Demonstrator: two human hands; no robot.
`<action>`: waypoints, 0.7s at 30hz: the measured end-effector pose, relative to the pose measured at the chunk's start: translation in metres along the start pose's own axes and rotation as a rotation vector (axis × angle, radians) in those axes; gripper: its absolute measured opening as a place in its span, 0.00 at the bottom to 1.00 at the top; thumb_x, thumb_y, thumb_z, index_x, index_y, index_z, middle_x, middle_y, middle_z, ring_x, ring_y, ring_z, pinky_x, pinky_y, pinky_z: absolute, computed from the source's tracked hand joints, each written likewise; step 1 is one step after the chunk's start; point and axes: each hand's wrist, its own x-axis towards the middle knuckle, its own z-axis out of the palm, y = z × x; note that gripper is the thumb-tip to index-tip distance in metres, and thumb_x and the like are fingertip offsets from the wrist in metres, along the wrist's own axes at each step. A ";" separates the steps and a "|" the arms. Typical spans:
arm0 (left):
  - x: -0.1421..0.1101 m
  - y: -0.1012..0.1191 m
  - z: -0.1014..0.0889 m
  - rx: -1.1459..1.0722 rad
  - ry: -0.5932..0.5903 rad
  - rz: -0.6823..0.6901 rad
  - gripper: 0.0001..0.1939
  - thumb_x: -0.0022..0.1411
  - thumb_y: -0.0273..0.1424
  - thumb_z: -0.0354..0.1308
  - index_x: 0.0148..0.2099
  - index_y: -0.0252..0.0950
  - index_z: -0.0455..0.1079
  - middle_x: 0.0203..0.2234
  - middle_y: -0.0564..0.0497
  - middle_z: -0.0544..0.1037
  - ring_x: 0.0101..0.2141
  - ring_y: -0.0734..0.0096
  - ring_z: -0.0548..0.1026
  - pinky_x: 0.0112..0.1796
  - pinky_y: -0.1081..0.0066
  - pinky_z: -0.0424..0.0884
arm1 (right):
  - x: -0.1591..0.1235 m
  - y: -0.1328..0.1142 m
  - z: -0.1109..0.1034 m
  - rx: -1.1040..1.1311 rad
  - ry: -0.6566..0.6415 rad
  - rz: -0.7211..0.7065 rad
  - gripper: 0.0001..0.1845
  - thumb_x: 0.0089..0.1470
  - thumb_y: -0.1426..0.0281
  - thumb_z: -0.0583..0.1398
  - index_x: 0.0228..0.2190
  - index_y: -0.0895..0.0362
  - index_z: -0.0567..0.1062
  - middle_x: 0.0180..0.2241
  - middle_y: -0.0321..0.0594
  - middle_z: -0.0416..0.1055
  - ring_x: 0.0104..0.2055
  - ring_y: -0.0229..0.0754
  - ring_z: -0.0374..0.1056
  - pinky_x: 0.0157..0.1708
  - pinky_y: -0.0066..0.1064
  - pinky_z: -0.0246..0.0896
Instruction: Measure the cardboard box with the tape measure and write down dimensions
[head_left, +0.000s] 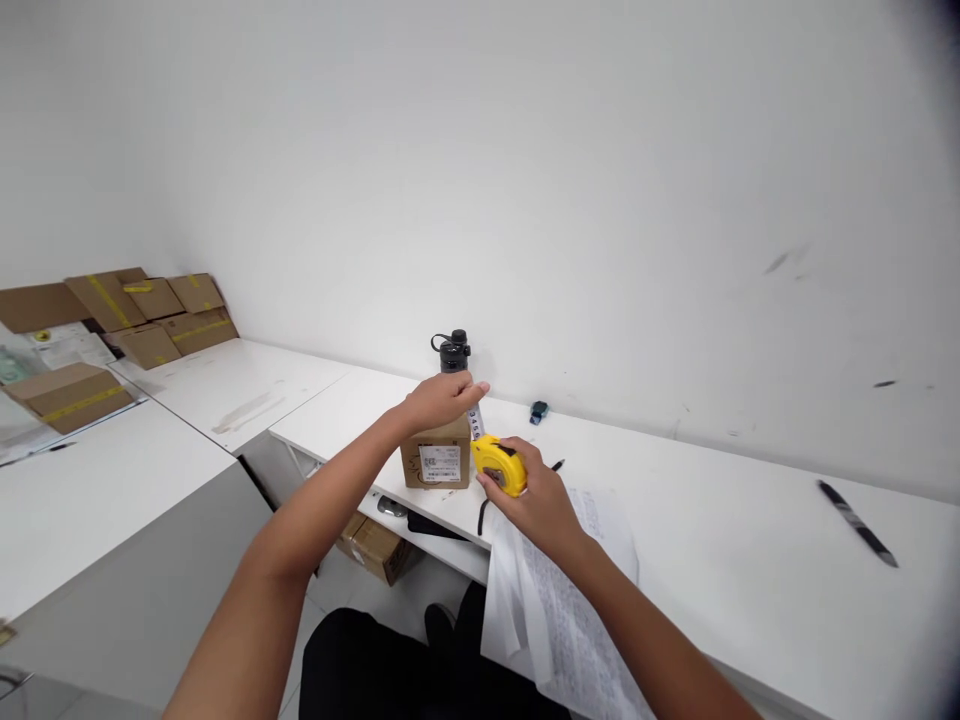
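My right hand (pixel 541 497) is wrapped round a yellow tape measure (pixel 501 466) beside a small cardboard box (pixel 437 462). A short length of the numbered blade (pixel 475 424) is drawn out along the right side of the box. Over the top of the box, my left hand (pixel 444 398) is closed at the far end of that blade, its thumb pointing right; the blade's tip is hidden there. The box stands on the white desk with a white printed label facing me. Just behind my left hand is a dark bottle (pixel 454 352) with a loop on its lid.
Handwritten papers (pixel 574 610) hang over the desk's front edge under my right forearm. A small dark object (pixel 538 411) lies near the wall, and a black pen (pixel 857 523) at the right. Flattened cartons (pixel 150 310) lean at the far left. Another box (pixel 375 547) sits below the desk.
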 end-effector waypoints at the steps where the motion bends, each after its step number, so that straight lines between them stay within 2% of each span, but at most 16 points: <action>1: -0.002 0.004 -0.001 0.002 0.004 0.008 0.23 0.65 0.50 0.42 0.28 0.38 0.60 0.23 0.52 0.68 0.25 0.68 0.65 0.27 0.68 0.56 | -0.002 0.000 -0.002 0.014 0.019 -0.001 0.23 0.51 0.59 0.61 0.48 0.53 0.65 0.43 0.43 0.75 0.36 0.45 0.75 0.34 0.37 0.72; 9: -0.018 0.025 -0.007 0.033 -0.005 -0.037 0.25 0.63 0.54 0.43 0.29 0.38 0.62 0.23 0.51 0.69 0.26 0.67 0.66 0.27 0.68 0.56 | -0.011 0.002 -0.006 -0.009 0.091 -0.113 0.21 0.53 0.59 0.59 0.47 0.52 0.64 0.44 0.43 0.74 0.39 0.47 0.76 0.35 0.38 0.73; 16: -0.026 0.026 0.009 -0.024 -0.186 0.013 0.25 0.56 0.56 0.52 0.27 0.39 0.62 0.23 0.53 0.70 0.26 0.67 0.67 0.27 0.69 0.57 | -0.011 0.007 -0.014 -0.106 0.077 -0.156 0.20 0.54 0.59 0.58 0.47 0.51 0.65 0.44 0.44 0.74 0.38 0.47 0.75 0.33 0.38 0.72; 21: -0.026 0.024 0.028 -0.159 -0.318 -0.032 0.29 0.59 0.59 0.44 0.27 0.39 0.64 0.27 0.51 0.72 0.29 0.66 0.69 0.30 0.68 0.61 | -0.015 0.014 -0.024 -0.179 0.064 -0.216 0.18 0.56 0.61 0.56 0.48 0.52 0.65 0.44 0.44 0.74 0.39 0.46 0.75 0.33 0.36 0.71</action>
